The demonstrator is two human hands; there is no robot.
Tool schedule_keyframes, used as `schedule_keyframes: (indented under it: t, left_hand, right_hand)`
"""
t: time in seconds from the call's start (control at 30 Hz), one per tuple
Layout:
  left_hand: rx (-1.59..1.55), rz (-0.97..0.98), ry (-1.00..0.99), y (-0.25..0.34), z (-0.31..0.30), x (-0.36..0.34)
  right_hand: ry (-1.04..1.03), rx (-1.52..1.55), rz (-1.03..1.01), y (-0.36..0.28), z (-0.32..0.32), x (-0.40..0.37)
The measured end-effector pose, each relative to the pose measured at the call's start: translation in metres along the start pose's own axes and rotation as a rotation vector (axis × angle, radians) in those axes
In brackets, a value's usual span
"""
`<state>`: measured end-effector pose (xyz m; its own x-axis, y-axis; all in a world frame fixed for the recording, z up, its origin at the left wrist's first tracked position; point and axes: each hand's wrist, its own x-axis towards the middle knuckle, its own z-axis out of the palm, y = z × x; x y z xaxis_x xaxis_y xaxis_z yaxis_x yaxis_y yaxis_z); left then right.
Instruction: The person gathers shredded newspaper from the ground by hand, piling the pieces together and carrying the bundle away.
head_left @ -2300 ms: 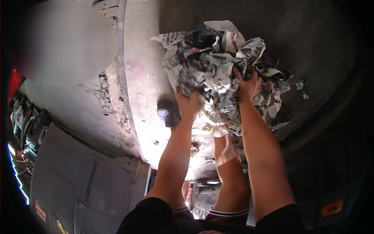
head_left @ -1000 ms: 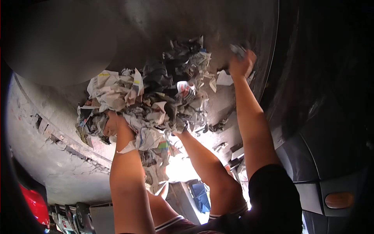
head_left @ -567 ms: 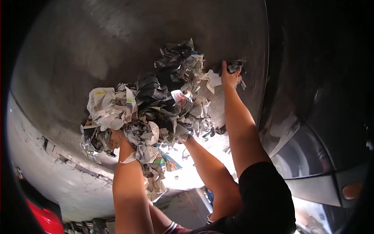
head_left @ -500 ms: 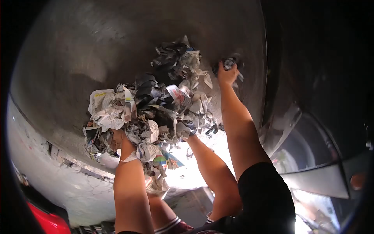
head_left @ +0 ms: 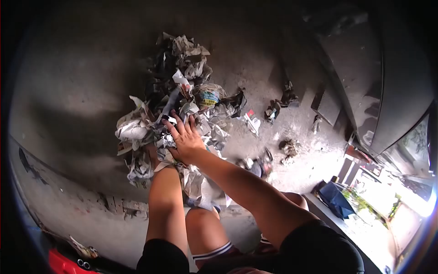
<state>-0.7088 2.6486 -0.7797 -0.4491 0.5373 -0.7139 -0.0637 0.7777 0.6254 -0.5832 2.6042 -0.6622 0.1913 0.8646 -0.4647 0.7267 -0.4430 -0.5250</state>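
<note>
A heap of crumpled newspaper (head_left: 212, 130) lies on the grey floor in front of me. My right hand (head_left: 187, 140) rests palm down on top of the heap, fingers spread and pressing on the paper. To its left, my left hand (head_left: 153, 154) reaches into the near left side of the heap, its fingers hidden by paper. A balled sheet with blue and yellow print (head_left: 211, 96) sits beyond my right hand, and whitish crumpled sheets (head_left: 132, 128) bulge out above my left.
Loose paper scraps (head_left: 288, 97) are scattered to the right, with another crumpled scrap (head_left: 289, 150) nearer. A dark, glossy panel (head_left: 404, 91) stands at the right. A dark blue object (head_left: 335, 200) is at the lower right, and a red object (head_left: 68, 262) at the lower left.
My right hand has come from the far right, where it gripped crumpled newspaper, to lie spread on the heap. My left hand stays in the paper. The view has shifted, showing more on the right.
</note>
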Motion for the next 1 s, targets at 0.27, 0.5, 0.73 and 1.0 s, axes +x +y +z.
schedule_keyframes:
  t: [0.27, 0.5, 0.73, 1.0]
  left_hand:
    - [-0.278, -0.012, -0.948, 0.050, -0.007, -0.101]
    - [0.384, 0.316, -0.076, -0.004, 0.089, -0.151]
    - [0.806, 0.496, 0.245, 0.013, 0.046, -0.176]
    - [0.952, 0.668, 0.299, 0.000, 0.069, -0.124]
  right_hand:
    - [0.200, 0.078, -0.102, 0.038, 0.026, 0.017]
    - [0.630, 0.339, -0.482, 0.095, 0.078, 0.047]
    - [0.242, 0.658, -0.417, 0.185, -0.020, -0.110]
    - [0.856, 0.505, 1.115, 0.402, 0.045, -0.448]
